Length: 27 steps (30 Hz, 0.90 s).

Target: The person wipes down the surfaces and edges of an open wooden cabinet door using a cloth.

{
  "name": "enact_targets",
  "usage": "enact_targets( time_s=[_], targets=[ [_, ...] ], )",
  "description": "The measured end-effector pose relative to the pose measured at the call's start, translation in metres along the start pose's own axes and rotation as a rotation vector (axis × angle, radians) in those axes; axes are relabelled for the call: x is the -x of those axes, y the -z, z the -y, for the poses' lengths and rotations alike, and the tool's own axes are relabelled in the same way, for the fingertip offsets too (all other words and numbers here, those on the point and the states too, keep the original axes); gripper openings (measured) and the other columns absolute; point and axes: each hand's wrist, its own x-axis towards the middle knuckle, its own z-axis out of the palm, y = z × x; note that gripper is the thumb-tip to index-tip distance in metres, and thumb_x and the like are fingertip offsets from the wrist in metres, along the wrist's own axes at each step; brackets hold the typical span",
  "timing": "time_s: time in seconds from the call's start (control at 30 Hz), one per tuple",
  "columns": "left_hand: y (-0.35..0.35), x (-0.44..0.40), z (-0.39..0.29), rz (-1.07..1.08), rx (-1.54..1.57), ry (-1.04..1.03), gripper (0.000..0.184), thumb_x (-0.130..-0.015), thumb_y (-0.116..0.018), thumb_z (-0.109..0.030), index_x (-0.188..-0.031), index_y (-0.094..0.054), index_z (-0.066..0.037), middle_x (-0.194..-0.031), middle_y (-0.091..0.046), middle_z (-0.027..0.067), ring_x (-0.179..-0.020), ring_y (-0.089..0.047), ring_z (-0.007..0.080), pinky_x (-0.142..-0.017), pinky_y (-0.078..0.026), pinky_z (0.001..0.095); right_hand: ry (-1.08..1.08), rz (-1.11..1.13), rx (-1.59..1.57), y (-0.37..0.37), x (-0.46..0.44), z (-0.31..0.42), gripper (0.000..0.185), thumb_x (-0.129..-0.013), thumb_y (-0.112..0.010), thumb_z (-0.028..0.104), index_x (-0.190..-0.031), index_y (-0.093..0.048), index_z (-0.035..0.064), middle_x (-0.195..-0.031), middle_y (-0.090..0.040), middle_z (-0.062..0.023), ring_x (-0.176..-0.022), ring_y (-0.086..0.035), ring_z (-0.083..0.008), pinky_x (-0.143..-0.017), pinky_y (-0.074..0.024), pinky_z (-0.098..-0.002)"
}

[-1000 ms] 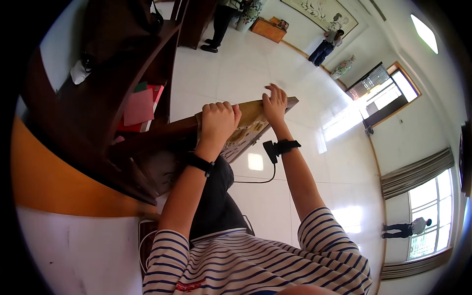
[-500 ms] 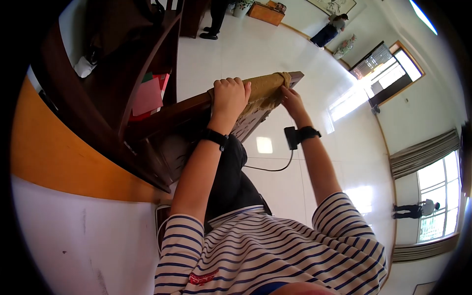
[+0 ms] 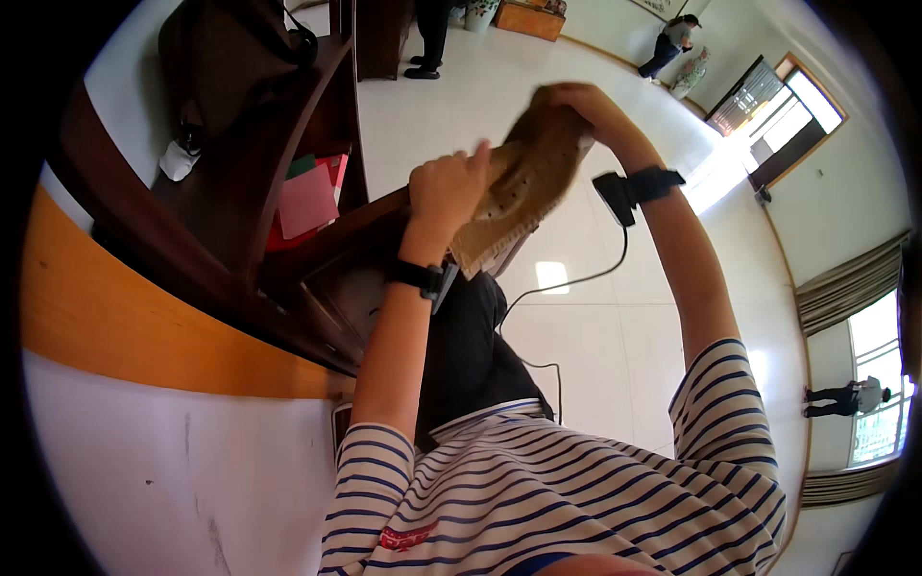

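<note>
A brown cloth point(image 3: 523, 187) with small holes and a frayed edge hangs over the far end of a dark wooden rail point(image 3: 379, 213). My right hand point(image 3: 576, 101) grips the cloth's upper end and holds it raised and bunched; motion blurs the fingers. My left hand point(image 3: 447, 197) is closed over the rail right beside the cloth, its thumb pointing up. Whether some cloth lies under its fingers, I cannot tell. Below the cloth, most of a pale panel is hidden. Each wrist wears a black strap with a small device.
Dark wooden furniture point(image 3: 226, 182) on the left holds a brown bag point(image 3: 230, 72) and red and pink folders point(image 3: 309, 202). A black cable point(image 3: 576, 286) hangs from my right wrist device. Other people stand farther off, one by the window point(image 3: 879, 394).
My right hand has moved up and lifted the cloth's far end off the rail, so the cloth now bunches and hangs. My left hand stays at the rail. The view has shifted slightly.
</note>
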Motion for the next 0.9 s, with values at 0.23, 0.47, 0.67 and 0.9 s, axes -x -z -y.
enact_targets(
  time_s=[0.23, 0.47, 0.67, 0.9],
  targets=[
    [0.019, -0.017, 0.06, 0.162, 1.539, 0.491, 0.107, -0.085, -0.006, -0.086, -0.141, -0.048, -0.004, -0.11, -0.067, 0.0204, -0.106, -0.062, 0.029, -0.099, -0.042, 0.0335, 0.499, 0.586, 0.748, -0.149, 0.055, 0.063, 0.048, -0.087, -0.06, 0.028, -0.124, -0.059, -0.0016, -0.091, -0.067, -0.022, -0.089, -0.067, -0.0349, -0.08, -0.0525, -0.0385],
    [0.019, -0.009, 0.056, 0.019, 1.129, 0.424, 0.059, -0.093, -0.065, -0.023, -0.143, -0.043, -0.002, -0.112, -0.058, 0.0071, -0.103, -0.053, 0.0141, -0.092, -0.041, 0.0262, 0.565, 0.423, 0.672, -0.141, 0.098, -0.006, 0.048, -0.092, -0.058, 0.023, -0.138, -0.051, 0.0108, -0.1, -0.068, -0.0141, -0.093, -0.065, -0.032, -0.078, -0.0513, -0.0378],
    [0.018, -0.001, 0.059, -0.016, 1.157, 0.23, 0.052, -0.095, -0.058, -0.019, -0.142, -0.044, -0.003, -0.074, -0.046, 0.0014, -0.066, -0.043, 0.0106, -0.063, -0.041, 0.0274, 0.585, 0.495, 0.783, -0.099, 0.096, -0.01, 0.033, -0.092, -0.055, 0.017, -0.124, -0.065, 0.0133, -0.089, -0.071, -0.0093, -0.071, -0.067, -0.0236, -0.069, -0.0535, -0.0363],
    [0.059, 0.013, 0.063, -0.121, 0.01, 0.037, 0.034, -0.093, -0.059, -0.025, -0.122, -0.061, -0.009, -0.094, -0.067, 0.0164, -0.086, -0.065, 0.0313, -0.074, -0.051, 0.0384, 0.809, -0.007, 0.555, -0.089, 0.026, -0.021, 0.025, -0.093, -0.052, 0.018, -0.11, -0.069, 0.0104, -0.087, -0.071, -0.0113, -0.076, -0.067, -0.0274, -0.072, -0.0526, -0.04]
  ],
)
